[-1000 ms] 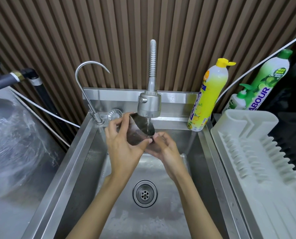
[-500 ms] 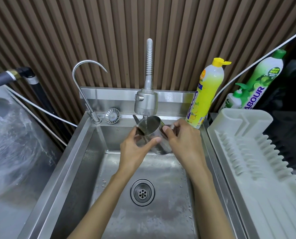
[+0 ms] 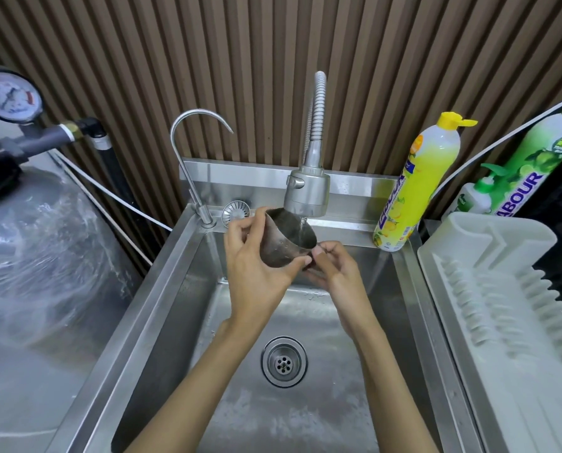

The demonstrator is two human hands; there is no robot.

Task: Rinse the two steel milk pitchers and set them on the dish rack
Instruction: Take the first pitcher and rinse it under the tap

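A steel milk pitcher (image 3: 281, 245) is held tilted under the spray tap (image 3: 306, 192), its mouth turned up and right, with a thin stream of water running in. My left hand (image 3: 255, 273) wraps its body from the left and below. My right hand (image 3: 333, 268) grips it at the lower right, near the rim and handle side. Only this one pitcher is in view. The white plastic dish rack (image 3: 502, 289) stands to the right of the sink and holds nothing.
The steel sink (image 3: 181, 289) has a round drain (image 3: 284, 361) below my hands. A thin gooseneck tap (image 3: 191, 165) rises at the back left. A yellow soap bottle (image 3: 417, 184) and green bottles (image 3: 518, 168) stand at the back right. A wrapped tank (image 3: 27, 256) fills the left.
The pitcher has tipped from nearly upright to mouth up and right under the tap. My right hand has shifted from over its right side to its lower right.
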